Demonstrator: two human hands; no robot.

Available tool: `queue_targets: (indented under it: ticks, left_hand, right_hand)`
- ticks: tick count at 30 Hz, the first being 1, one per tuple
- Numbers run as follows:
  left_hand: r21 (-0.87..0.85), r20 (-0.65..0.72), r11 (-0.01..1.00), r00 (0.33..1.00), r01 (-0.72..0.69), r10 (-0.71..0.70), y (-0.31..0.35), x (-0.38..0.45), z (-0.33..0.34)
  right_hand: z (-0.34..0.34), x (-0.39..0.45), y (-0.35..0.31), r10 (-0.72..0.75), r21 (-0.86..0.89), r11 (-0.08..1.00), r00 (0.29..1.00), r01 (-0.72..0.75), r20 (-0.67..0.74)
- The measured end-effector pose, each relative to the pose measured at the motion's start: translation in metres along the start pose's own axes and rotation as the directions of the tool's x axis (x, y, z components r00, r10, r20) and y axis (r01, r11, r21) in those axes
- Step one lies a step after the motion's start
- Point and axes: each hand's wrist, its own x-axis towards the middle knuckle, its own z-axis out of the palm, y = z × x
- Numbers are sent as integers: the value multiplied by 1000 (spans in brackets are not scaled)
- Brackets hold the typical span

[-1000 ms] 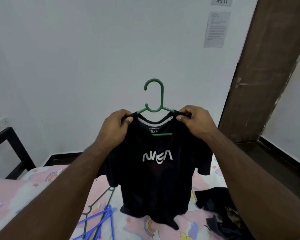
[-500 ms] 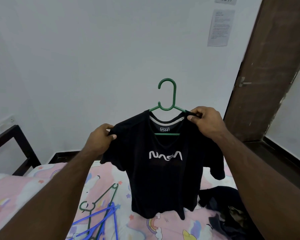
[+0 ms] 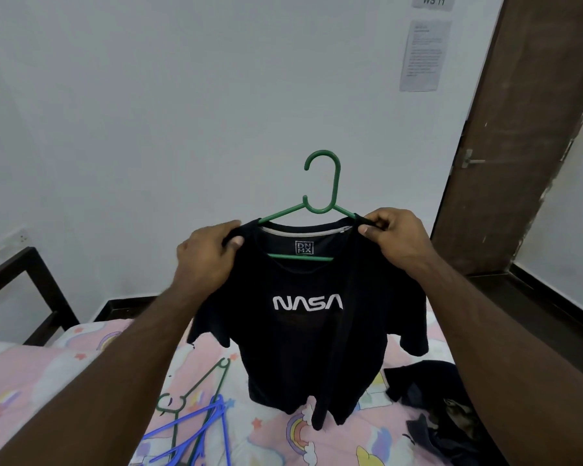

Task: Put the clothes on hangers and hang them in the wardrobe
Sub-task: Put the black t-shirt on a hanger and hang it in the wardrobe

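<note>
Head view: left hand (image 3: 212,253) and right hand (image 3: 396,238) pinching black shirt (image 3: 310,331) shoulders, seating it on green hanger (image 3: 320,183); next likely carrying to wardrobe.

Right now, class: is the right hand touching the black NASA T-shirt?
Touching: the head view shows the right hand pinching the black NASA T-shirt at its shoulder.

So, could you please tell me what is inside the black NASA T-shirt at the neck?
A green hanger: its hook and sloping arms rise above the black NASA T-shirt, and its crossbar shows through the neck opening. The arm ends are covered by fabric, which both hands pinch.
</note>
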Motion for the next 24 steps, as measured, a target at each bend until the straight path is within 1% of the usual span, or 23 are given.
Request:
queue_targets:
  ticks: [1,2,4,8,11,13,16,18,20,22,24]
  left_hand:
    - [-28,53,999,998,-36,38,9,2,1]
    - [-75,101,996,994,-40,47,16,4,2]
    - [-130,135,991,990,-27,45,22,6,3]
    - [-184,122,983,992,-1,23,19,6,0]
    - [-190,92,981,996,31,-13,6,5,-7]
    - [-194,74,980,997,49,-35,-1,5,-12]
    - [-186,64,981,997,55,-44,-3,3,-16]
    - [-186,62,981,997,59,-48,-1,2,-18]
    - [-175,59,983,997,59,-49,3,0,-21]
    - [-176,54,983,997,56,-47,7,-2,-23]
    - [-161,68,986,997,39,-28,11,-5,-26]
  right_hand:
    - [2,-1,-2,-5,3,1000,1000,4,17]
    - [3,-1,-3,-11,2,1000,999,11,39]
    - [5,-3,-6,-31,-17,999,996,33,81]
    - [-5,-6,3,-33,-63,997,987,43,157]
    - [-18,-8,30,43,-121,993,969,-13,243]
    - [-25,-11,44,90,-141,988,966,-56,242]
    - [-25,-12,49,96,-174,983,970,-57,223]
    - [-19,-11,42,55,-180,984,972,-14,228]
    - [-12,-11,24,-32,-135,989,975,63,221]
    - [1,-13,1,-124,-75,986,959,147,254]
    - [17,-15,-14,-170,-52,980,942,192,290]
